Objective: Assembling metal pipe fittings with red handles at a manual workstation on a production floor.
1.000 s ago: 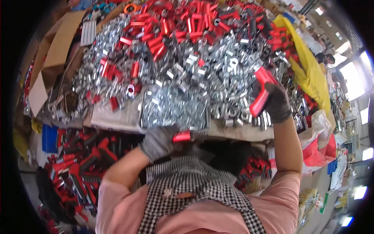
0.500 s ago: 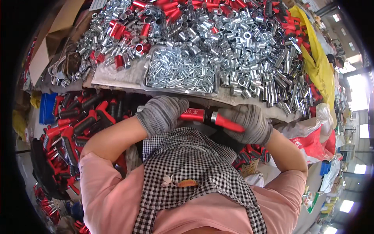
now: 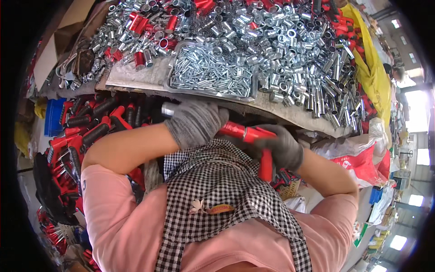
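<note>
My left hand (image 3: 198,122), in a grey striped knit glove, is closed round the barrel of a red tool (image 3: 236,131) held at chest height. A shiny metal end (image 3: 168,109) sticks out on the left of that glove. On the right, my gloved right hand (image 3: 283,147), slightly blurred, is closed on the tool's rear part. From there a red handle (image 3: 266,167) points down toward my checked apron, at an angle to the barrel. Both gloves partly hide the tool, and its exact kind does not show.
Ahead lies a bench heaped with metal sleeves (image 3: 290,59) and red parts. A clear tray (image 3: 170,84) of small metal pins stands at its front edge. Red and black handled tools (image 3: 97,120) are piled on the left. A red and white sack (image 3: 358,158) lies on the right.
The handle, roughly in line with the barrel before, now points downward. My right hand has moved down slightly, and the barrel tilts more, with its left end raised.
</note>
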`<move>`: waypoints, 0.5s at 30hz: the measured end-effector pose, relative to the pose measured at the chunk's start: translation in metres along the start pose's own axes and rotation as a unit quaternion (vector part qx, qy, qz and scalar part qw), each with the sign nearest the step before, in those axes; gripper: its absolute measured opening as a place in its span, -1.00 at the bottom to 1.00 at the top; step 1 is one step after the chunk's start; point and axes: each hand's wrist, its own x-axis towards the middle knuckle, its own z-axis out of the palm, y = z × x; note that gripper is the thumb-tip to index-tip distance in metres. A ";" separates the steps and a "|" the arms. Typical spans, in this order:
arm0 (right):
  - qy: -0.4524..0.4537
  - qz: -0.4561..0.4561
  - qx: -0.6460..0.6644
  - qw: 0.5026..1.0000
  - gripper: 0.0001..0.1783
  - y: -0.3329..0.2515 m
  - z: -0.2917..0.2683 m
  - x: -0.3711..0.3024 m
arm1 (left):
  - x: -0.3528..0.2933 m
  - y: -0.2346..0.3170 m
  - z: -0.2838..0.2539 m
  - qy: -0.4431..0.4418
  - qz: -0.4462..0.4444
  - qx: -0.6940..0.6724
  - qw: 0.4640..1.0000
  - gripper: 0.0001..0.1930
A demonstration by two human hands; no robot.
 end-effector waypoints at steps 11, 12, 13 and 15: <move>0.093 -0.246 -0.078 0.962 -0.52 -0.022 0.001 -0.003 | 0.028 -0.054 -0.049 -0.199 0.137 -0.325 0.914 -0.38; 0.067 -0.309 -0.190 0.929 -0.55 -0.026 -0.002 -0.003 | 0.020 -0.061 -0.018 -0.218 0.174 -0.455 0.845 -0.38; 0.051 -0.365 -0.299 0.880 -0.58 -0.030 -0.005 -0.004 | 0.023 -0.051 -0.040 -0.463 0.021 -0.471 0.750 -0.46; 0.008 -0.459 -0.499 0.735 -0.63 -0.041 -0.009 -0.003 | 0.011 -0.032 -0.002 -0.480 0.054 -0.510 0.712 -0.61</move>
